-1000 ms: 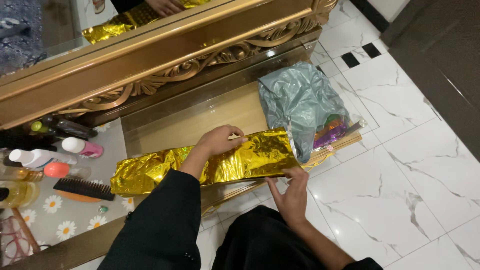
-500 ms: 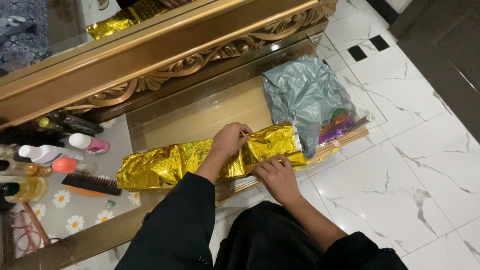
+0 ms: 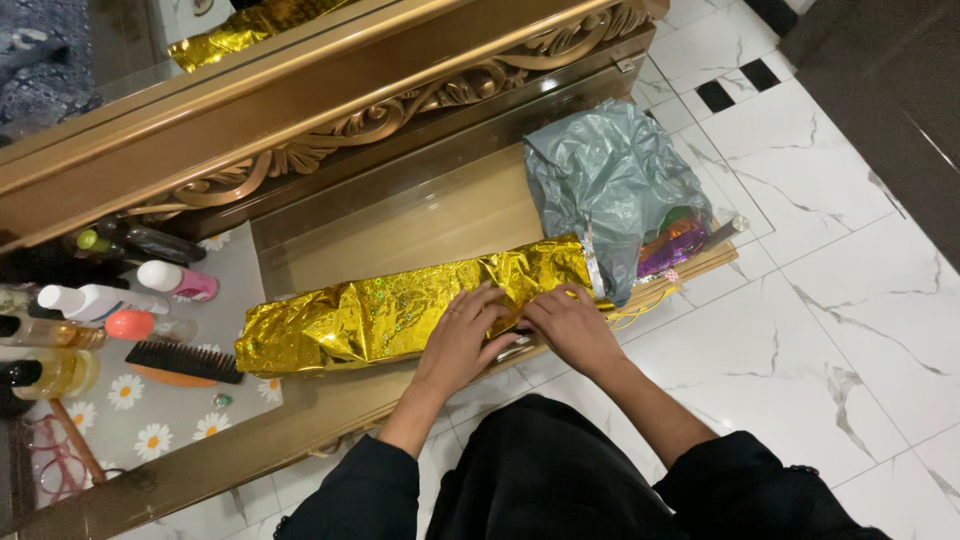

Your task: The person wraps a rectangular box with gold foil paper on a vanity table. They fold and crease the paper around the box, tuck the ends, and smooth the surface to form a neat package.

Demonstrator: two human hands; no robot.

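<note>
Both hands rest on the long parcel wrapped in crinkled gold foil (image 3: pixel 400 310), which lies along the front edge of the low wooden shelf (image 3: pixel 420 225). The left hand (image 3: pixel 465 335) lies flat with fingers spread; the right hand (image 3: pixel 570 325) pinches the foil near the parcel's right end, beside a grey plastic bag (image 3: pixel 610 185).

- The left hand (image 3: pixel 462 335) lies palm down, fingers spread flat.
- The right hand (image 3: pixel 568 325) lies just beside it, fingers bent, both forearms reaching forward.
</note>
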